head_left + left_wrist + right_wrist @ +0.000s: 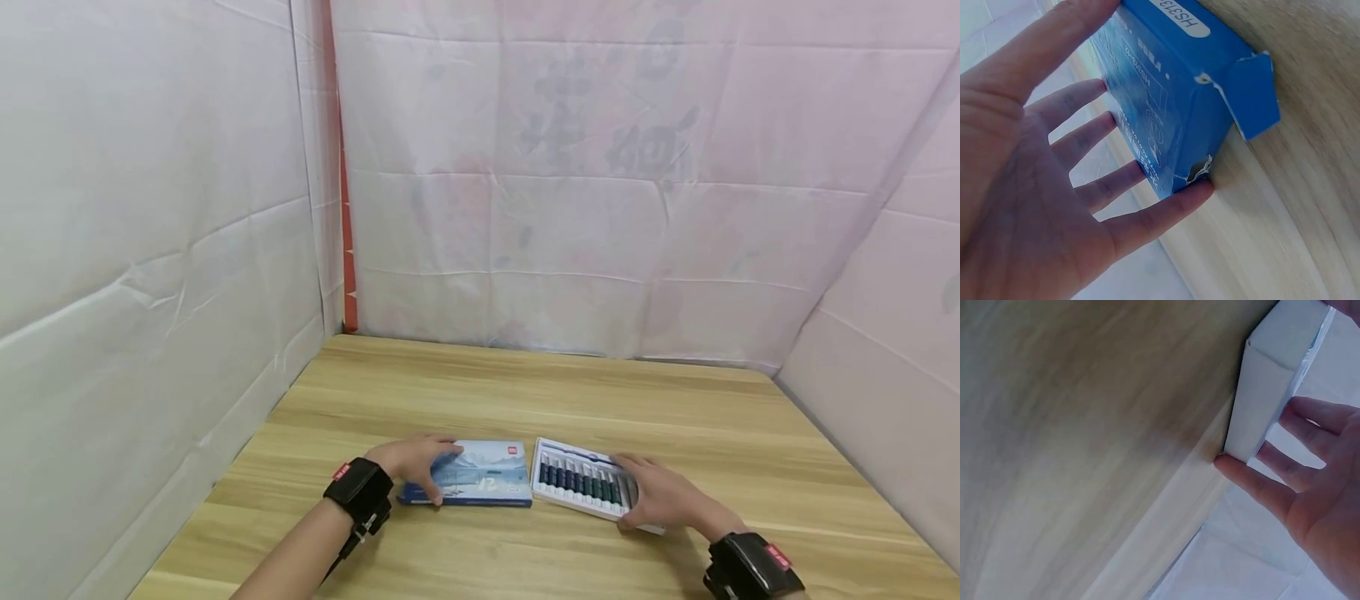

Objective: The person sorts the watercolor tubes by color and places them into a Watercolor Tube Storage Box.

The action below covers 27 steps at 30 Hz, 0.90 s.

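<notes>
A blue cardboard paint box (491, 471) with a mountain-lake picture lies on the table. My left hand (414, 463) spans its left end, thumb at the near edge and fingers toward the far side. In the left wrist view that end of the box (1169, 81) has an open flap (1252, 97) and a torn corner. Beside it sits a shallow white tray (573, 500) holding a row of dark-labelled paint tubes (581, 481). My right hand (658, 493) grips the tray's right end, thumb near, fingers far. The right wrist view shows the tray's plain white end (1263, 397).
Both boxes lie on a wood-grain table (480, 387), toward its near side. Pale sheets hang as walls at the left (150, 250), back (570, 208) and right. A red strip (348, 275) runs down the back left corner. Black straps with cameras (362, 492) circle both wrists.
</notes>
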Each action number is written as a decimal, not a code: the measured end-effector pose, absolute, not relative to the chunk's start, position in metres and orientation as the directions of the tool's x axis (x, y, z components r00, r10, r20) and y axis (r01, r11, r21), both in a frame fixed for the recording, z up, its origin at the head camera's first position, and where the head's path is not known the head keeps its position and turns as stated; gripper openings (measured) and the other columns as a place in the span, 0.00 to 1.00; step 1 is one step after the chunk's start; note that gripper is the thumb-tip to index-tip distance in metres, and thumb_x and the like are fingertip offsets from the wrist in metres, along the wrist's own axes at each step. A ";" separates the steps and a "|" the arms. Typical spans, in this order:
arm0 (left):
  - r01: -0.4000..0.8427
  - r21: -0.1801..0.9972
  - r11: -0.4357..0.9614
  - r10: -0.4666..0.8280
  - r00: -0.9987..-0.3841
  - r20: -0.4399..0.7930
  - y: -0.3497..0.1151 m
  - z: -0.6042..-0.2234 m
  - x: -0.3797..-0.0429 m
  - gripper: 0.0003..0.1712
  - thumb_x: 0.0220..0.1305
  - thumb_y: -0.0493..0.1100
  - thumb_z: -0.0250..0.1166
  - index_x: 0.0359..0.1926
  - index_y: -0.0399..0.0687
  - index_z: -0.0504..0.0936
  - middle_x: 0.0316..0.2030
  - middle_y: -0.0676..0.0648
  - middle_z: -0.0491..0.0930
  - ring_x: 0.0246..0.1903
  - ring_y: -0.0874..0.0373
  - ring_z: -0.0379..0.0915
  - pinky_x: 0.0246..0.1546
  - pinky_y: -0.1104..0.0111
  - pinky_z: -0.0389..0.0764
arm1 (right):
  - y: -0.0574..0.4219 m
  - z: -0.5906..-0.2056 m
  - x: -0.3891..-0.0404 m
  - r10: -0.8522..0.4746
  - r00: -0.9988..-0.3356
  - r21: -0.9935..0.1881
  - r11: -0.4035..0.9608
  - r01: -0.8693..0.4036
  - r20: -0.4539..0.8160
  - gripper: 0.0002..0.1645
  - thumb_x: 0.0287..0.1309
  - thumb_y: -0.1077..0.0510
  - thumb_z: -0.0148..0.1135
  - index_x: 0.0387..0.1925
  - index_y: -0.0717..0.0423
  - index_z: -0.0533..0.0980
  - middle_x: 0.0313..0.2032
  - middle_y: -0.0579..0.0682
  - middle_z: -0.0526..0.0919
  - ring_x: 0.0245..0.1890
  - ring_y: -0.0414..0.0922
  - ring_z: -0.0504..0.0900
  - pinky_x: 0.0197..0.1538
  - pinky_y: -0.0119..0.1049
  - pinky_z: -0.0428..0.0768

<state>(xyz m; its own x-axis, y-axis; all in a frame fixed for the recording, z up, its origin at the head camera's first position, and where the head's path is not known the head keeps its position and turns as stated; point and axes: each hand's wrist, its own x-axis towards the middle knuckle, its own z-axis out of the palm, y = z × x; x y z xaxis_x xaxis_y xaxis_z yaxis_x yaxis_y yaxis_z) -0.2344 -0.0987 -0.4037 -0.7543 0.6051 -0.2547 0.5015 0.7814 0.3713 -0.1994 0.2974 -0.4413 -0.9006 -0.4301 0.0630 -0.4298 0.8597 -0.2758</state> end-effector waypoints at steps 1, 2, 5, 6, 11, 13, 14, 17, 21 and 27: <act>0.503 0.365 0.784 0.604 -0.755 -0.256 -0.098 -0.404 -0.235 0.44 0.43 0.46 0.75 0.64 0.51 0.67 0.65 0.48 0.58 0.64 0.47 0.50 0.56 0.49 0.63 | 0.297 -0.440 -0.200 -0.438 -0.897 -0.281 0.855 -0.435 0.056 0.57 0.25 0.41 0.75 0.58 0.65 0.66 0.54 0.63 0.70 0.52 0.65 0.67 0.46 0.60 0.71; 0.502 0.364 0.784 0.603 -0.755 -0.256 -0.097 -0.404 -0.236 0.44 0.43 0.46 0.75 0.64 0.51 0.68 0.65 0.48 0.58 0.64 0.47 0.50 0.56 0.49 0.63 | 0.296 -0.439 -0.199 -0.443 -0.895 -0.288 0.852 -0.437 0.049 0.57 0.25 0.41 0.75 0.59 0.65 0.66 0.55 0.63 0.69 0.53 0.65 0.67 0.46 0.61 0.71; 0.499 0.365 0.786 0.601 -0.755 -0.261 -0.096 -0.404 -0.237 0.44 0.43 0.45 0.75 0.63 0.51 0.68 0.65 0.48 0.58 0.64 0.47 0.49 0.56 0.48 0.62 | 0.295 -0.436 -0.200 -0.460 -0.887 -0.311 0.840 -0.445 0.029 0.57 0.25 0.42 0.76 0.59 0.65 0.66 0.55 0.64 0.68 0.53 0.66 0.66 0.46 0.63 0.70; 0.500 0.363 0.786 0.601 -0.755 -0.262 -0.095 -0.404 -0.238 0.44 0.43 0.45 0.75 0.63 0.51 0.68 0.65 0.48 0.58 0.64 0.47 0.49 0.57 0.49 0.62 | 0.294 -0.435 -0.199 -0.466 -0.885 -0.318 0.835 -0.449 0.025 0.57 0.25 0.42 0.76 0.59 0.65 0.66 0.56 0.64 0.68 0.54 0.67 0.65 0.46 0.64 0.69; 0.513 0.359 0.780 0.613 -0.743 -0.271 -0.093 -0.403 -0.240 0.43 0.44 0.45 0.75 0.64 0.51 0.67 0.65 0.48 0.58 0.64 0.47 0.49 0.57 0.50 0.63 | 0.295 -0.435 -0.201 -0.498 -0.867 -0.343 0.811 -0.473 0.020 0.57 0.26 0.44 0.76 0.60 0.66 0.65 0.57 0.66 0.66 0.54 0.68 0.64 0.46 0.65 0.68; 0.515 0.362 0.777 0.617 -0.736 -0.278 -0.093 -0.403 -0.241 0.43 0.45 0.45 0.75 0.64 0.52 0.67 0.66 0.48 0.57 0.64 0.47 0.49 0.56 0.51 0.64 | 0.296 -0.435 -0.202 -0.511 -0.859 -0.351 0.800 -0.486 0.024 0.57 0.26 0.45 0.76 0.60 0.66 0.64 0.57 0.66 0.66 0.54 0.67 0.64 0.46 0.64 0.69; 0.516 0.363 0.776 0.619 -0.733 -0.280 -0.092 -0.403 -0.242 0.43 0.45 0.45 0.75 0.64 0.52 0.67 0.66 0.48 0.57 0.64 0.47 0.49 0.56 0.51 0.64 | 0.296 -0.436 -0.203 -0.517 -0.856 -0.353 0.796 -0.491 0.025 0.57 0.27 0.45 0.76 0.60 0.66 0.64 0.57 0.66 0.66 0.54 0.67 0.64 0.46 0.64 0.69; 0.515 0.371 0.773 0.623 -0.727 -0.289 -0.091 -0.404 -0.243 0.43 0.45 0.44 0.75 0.64 0.53 0.67 0.66 0.49 0.57 0.65 0.47 0.49 0.56 0.52 0.65 | 0.298 -0.438 -0.204 -0.533 -0.846 -0.366 0.783 -0.503 0.020 0.57 0.27 0.46 0.76 0.60 0.66 0.64 0.57 0.66 0.66 0.54 0.67 0.64 0.46 0.64 0.69; 0.517 0.379 0.767 0.629 -0.720 -0.291 -0.089 -0.405 -0.244 0.43 0.45 0.43 0.75 0.64 0.53 0.67 0.66 0.49 0.57 0.65 0.48 0.49 0.56 0.52 0.65 | 0.299 -0.439 -0.207 -0.543 -0.840 -0.376 0.780 -0.500 -0.008 0.57 0.29 0.44 0.76 0.62 0.65 0.63 0.58 0.65 0.65 0.55 0.67 0.63 0.46 0.65 0.68; 0.538 0.385 0.750 0.651 -0.704 -0.283 -0.086 -0.401 -0.245 0.43 0.45 0.41 0.75 0.63 0.51 0.68 0.66 0.49 0.57 0.64 0.48 0.51 0.56 0.55 0.65 | 0.297 -0.441 -0.212 -0.552 -0.834 -0.380 0.774 -0.507 -0.012 0.57 0.29 0.45 0.76 0.62 0.64 0.63 0.59 0.65 0.64 0.56 0.67 0.62 0.47 0.66 0.67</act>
